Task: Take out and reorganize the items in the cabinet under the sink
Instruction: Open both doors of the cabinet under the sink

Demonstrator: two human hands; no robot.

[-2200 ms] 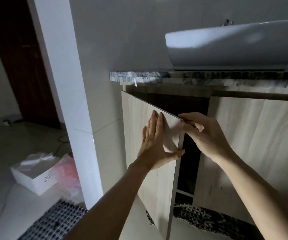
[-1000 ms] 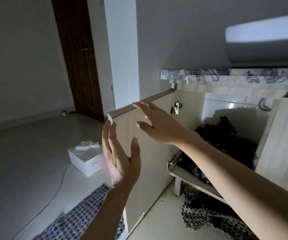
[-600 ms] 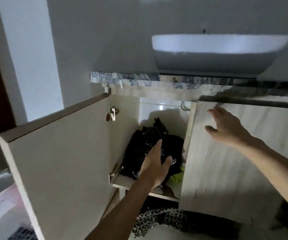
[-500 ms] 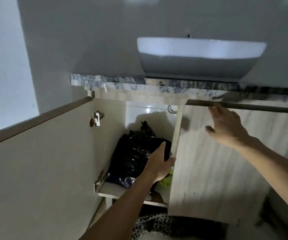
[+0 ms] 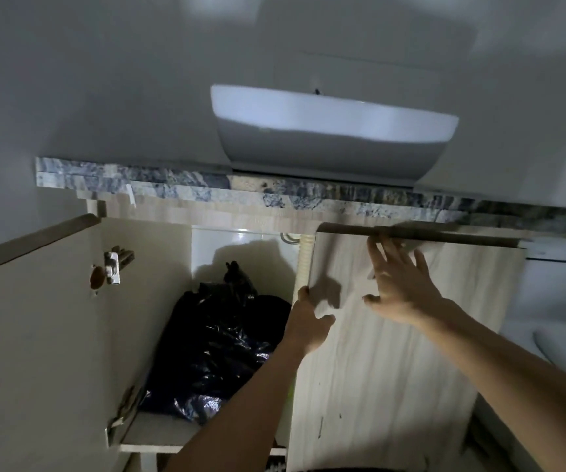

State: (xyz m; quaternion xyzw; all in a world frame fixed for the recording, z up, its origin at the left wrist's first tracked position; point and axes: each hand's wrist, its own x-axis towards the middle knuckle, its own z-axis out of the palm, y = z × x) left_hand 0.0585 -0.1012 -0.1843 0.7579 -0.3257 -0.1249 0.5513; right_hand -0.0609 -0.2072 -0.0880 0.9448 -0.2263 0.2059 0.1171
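The cabinet under the white sink has its left door swung wide open. Inside, a black plastic bag sits on the pale shelf. My left hand grips the left edge of the right door, fingers wrapped behind it and thumb on the front. My right hand rests flat on that door's front near its top edge, fingers spread. The right door stands slightly ajar. A sliver of something yellow-green shows at the door's edge below my left arm.
A marbled stone countertop runs above the cabinet. A corrugated drain hose hangs inside at the back. A white toilet stands to the right. The room is dim.
The left door was swung fully open. My left hand went from the black bag to the right door's edge and took hold; my right hand moved onto the right door's front.
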